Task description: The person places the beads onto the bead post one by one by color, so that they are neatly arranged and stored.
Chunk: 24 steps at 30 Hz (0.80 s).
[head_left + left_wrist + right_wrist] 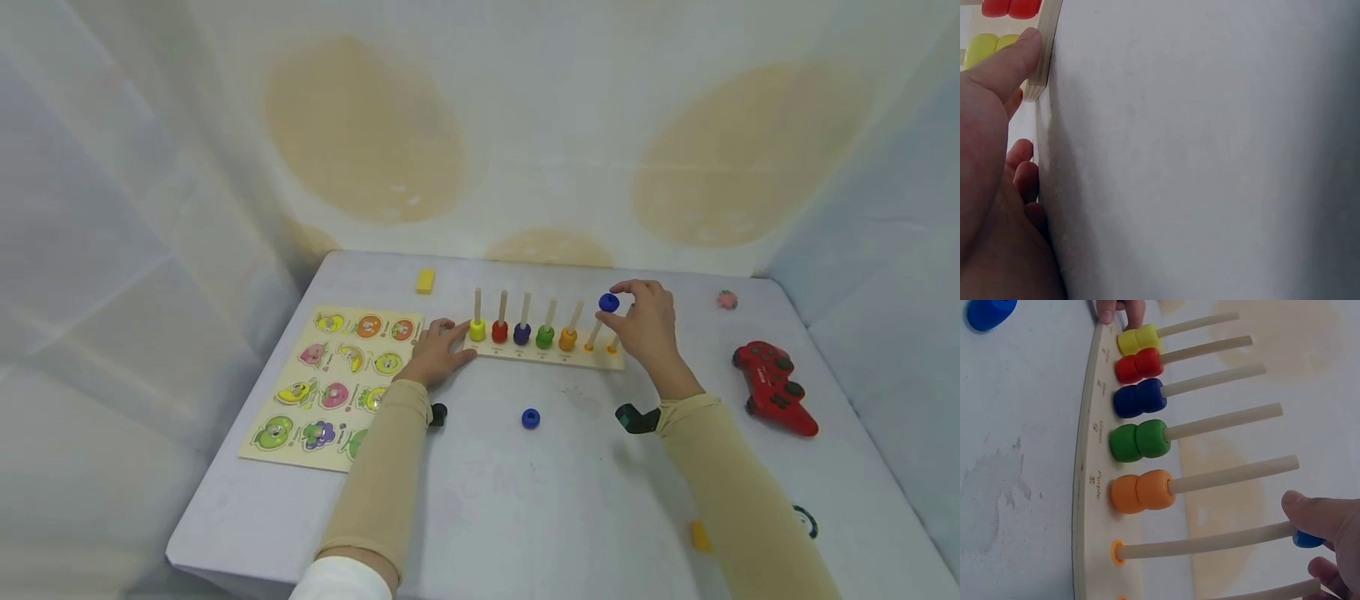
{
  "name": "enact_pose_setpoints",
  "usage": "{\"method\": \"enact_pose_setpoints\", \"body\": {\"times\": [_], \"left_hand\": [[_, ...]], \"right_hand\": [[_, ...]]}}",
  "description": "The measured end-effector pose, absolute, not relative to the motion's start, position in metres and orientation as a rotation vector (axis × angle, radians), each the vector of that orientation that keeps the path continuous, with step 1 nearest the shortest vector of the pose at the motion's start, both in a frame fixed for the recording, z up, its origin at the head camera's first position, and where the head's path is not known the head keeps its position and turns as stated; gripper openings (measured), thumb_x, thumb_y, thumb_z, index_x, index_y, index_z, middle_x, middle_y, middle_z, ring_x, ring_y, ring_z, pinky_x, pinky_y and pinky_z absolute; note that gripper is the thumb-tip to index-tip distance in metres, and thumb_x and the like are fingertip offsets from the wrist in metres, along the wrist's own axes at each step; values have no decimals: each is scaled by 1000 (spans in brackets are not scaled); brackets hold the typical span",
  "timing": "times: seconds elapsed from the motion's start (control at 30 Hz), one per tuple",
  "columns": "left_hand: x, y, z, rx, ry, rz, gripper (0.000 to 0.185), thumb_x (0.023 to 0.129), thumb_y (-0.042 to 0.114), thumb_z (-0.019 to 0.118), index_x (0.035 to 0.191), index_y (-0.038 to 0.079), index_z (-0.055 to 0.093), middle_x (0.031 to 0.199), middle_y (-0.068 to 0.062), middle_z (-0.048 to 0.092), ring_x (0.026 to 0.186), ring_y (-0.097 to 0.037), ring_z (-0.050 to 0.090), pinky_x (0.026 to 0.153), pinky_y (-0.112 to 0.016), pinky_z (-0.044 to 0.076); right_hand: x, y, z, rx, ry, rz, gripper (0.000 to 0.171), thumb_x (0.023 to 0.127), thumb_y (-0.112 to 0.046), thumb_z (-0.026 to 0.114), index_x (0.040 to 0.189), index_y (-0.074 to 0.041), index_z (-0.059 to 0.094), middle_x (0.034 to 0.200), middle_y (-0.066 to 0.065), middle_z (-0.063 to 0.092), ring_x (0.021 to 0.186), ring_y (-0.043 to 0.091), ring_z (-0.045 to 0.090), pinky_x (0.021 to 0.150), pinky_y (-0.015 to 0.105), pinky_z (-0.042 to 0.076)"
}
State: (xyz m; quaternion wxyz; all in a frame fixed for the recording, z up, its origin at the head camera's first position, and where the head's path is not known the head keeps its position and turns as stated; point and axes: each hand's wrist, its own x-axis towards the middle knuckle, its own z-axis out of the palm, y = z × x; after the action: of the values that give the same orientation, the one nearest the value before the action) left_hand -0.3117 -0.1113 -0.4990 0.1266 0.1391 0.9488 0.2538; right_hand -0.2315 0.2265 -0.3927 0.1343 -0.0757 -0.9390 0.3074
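Note:
My right hand (pixel 651 329) pinches a blue bead (pixel 608 302) between thumb and fingers, at the top of the sixth peg (pixel 1210 542) of a wooden peg board (pixel 592 361). Only part of that bead shows under the thumb in the right wrist view. At the board's left end, my left hand (pixel 435 354) grips the edge, its thumb (pixel 1022 53) lying on the board beside the yellow beads (pixel 477 331). Red beads (pixel 1139 365), dark blue beads (pixel 1140 398), green beads (pixel 1139 440) and orange beads (pixel 1142 491) sit in pairs on the following pegs. The last two pegs are bare.
Another blue bead (pixel 531 418) lies on the table in front of the board. A fruit puzzle board (pixel 300 437) is at left, partly under the left forearm. Yellow blocks (pixel 425 281), a red game controller (pixel 772 387) and a small pink piece (pixel 727 299) lie around.

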Motion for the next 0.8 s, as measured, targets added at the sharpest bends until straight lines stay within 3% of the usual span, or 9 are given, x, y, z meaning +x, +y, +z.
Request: {"method": "enact_pose_setpoints", "body": {"times": [0.47,0.8], "left_hand": [[-309,-110,-498,390,2763,749,66,100,54,58,159,38,34,162,-6,26,143,-34,32,123,-56,25],[-311,-110,-498,399,2775,739,66,100,54,58,159,39,33,162,-7,26,143,-35,33,123,-57,24]], "right_hand": [[-231,227,-395,-193,-2759,881,40,94,-23,74,129,-5,64,146,26,47,132,46,40,108,60,35],[-231,228,-396,-138,-2731,880,47,93,-22,75,134,-5,61,146,26,48,132,47,41,108,61,35]]}}
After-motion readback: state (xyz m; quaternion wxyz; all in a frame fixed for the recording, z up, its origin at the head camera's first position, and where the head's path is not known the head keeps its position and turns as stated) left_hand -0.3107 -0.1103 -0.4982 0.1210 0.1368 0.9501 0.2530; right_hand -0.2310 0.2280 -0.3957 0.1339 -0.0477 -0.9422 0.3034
